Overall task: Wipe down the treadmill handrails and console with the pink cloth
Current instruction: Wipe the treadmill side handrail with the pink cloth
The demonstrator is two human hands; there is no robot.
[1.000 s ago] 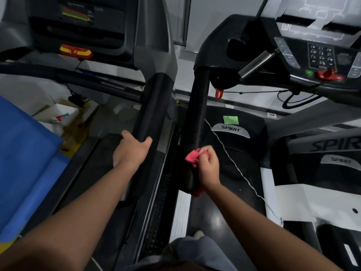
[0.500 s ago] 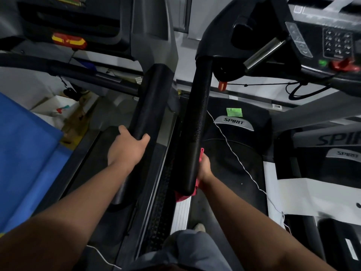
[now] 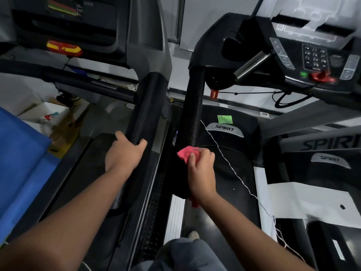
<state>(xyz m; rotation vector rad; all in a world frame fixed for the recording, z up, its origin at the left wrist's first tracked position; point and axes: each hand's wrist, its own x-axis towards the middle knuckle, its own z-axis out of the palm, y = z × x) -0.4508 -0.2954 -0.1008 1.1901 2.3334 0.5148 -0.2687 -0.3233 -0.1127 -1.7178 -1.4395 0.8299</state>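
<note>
Two black foam handrails run away from me, side by side. My right hand (image 3: 201, 169) grips the pink cloth (image 3: 186, 153) wrapped around the near end of the right handrail (image 3: 190, 118); a bit of cloth hangs out below my wrist. My left hand (image 3: 122, 155) holds the left handrail (image 3: 145, 112), which belongs to the neighbouring treadmill, with fingers curled over its top. The console (image 3: 316, 55) with keypad and red safety key sits at the upper right.
The right treadmill's belt and Spirit motor cover (image 3: 224, 130) lie below the rail, crossed by a thin white cord (image 3: 230, 167). A silver pulse grip (image 3: 252, 64) sticks out under the console. A blue mat (image 3: 17, 159) and cardboard boxes (image 3: 58, 124) stand at the left.
My right hand with the pink cloth went down behind the rail's near end, then came back up over the top of the rail. My left hand has stayed on the left rail.
</note>
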